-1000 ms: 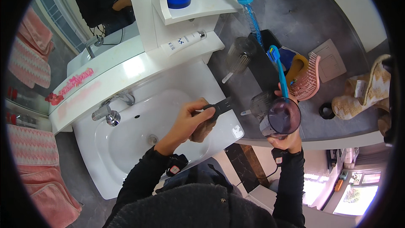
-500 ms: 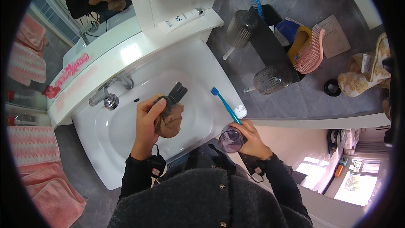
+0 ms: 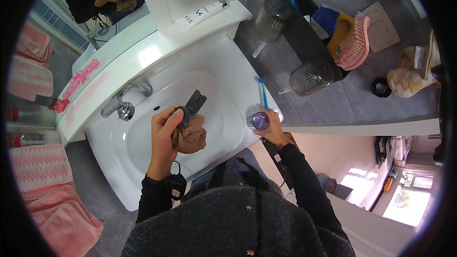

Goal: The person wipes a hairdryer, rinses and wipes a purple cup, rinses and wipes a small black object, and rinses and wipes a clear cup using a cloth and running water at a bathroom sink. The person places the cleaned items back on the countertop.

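Observation:
My left hand (image 3: 164,135) is closed over the sink basin, gripping a brown cloth (image 3: 191,135) together with a dark grey plastic piece (image 3: 195,102) that has a ring and a flat slotted end. What the grey piece belongs to I cannot make out. At the sink's right front corner, my right hand (image 3: 274,131) is wrapped round a clear purple cup (image 3: 260,121). A blue toothbrush (image 3: 263,93) sticks out beyond the same hand's fingers. Whether the cup's base touches the ledge is hard to see.
A chrome tap (image 3: 125,109) stands at the left of the white sink (image 3: 216,59). A white tube (image 3: 204,14) lies on the shelf behind. On the right wall a black rack (image 3: 312,50) carries upturned dark cups and a pink hairbrush (image 3: 354,43). Pink towels (image 3: 40,164) hang left.
My right hand has moved forward with the cup and toothbrush, from in front of the sink onto its right corner. The cup's opening now faces up more. My left hand has barely shifted.

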### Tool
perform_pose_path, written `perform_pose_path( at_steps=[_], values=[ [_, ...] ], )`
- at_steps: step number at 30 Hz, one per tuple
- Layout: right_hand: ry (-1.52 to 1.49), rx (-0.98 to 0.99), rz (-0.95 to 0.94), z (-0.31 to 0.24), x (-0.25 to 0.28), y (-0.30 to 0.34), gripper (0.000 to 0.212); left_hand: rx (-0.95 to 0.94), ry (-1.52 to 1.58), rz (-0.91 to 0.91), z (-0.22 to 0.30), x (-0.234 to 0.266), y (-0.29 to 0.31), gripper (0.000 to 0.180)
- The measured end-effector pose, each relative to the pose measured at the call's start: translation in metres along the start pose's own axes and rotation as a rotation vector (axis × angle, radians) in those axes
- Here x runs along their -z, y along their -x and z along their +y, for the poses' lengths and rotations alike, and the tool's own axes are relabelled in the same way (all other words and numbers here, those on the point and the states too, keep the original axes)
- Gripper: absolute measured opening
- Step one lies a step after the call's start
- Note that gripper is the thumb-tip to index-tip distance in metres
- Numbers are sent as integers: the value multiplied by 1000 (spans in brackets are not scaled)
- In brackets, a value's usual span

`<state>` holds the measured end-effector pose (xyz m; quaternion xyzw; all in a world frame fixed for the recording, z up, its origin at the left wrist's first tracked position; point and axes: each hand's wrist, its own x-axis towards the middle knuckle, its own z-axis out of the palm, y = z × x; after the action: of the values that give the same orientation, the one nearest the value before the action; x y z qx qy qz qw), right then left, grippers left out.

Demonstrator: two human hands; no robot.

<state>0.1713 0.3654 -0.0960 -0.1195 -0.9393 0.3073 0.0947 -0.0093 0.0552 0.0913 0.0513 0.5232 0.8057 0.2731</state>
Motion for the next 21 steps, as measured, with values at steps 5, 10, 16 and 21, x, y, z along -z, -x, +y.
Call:
perform_pose_path(
  at_steps=[5, 10, 16, 21],
  values=[
    [-82, 47, 44, -43, 52, 30, 48, 4, -50, -31, -1, 5, -4, 22],
    [-28, 29, 41, -95, 94, 75, 15, 88, -103, -78, -16, 9, -10, 24],
    [-163, -173, 82, -100, 74, 57, 21, 134, -116, -148, -33, 8, -11, 26],
    [-129, -591, -87, -112, 89, 26, 38, 191, -107, -268, -29, 0, 0, 26]
  ],
)
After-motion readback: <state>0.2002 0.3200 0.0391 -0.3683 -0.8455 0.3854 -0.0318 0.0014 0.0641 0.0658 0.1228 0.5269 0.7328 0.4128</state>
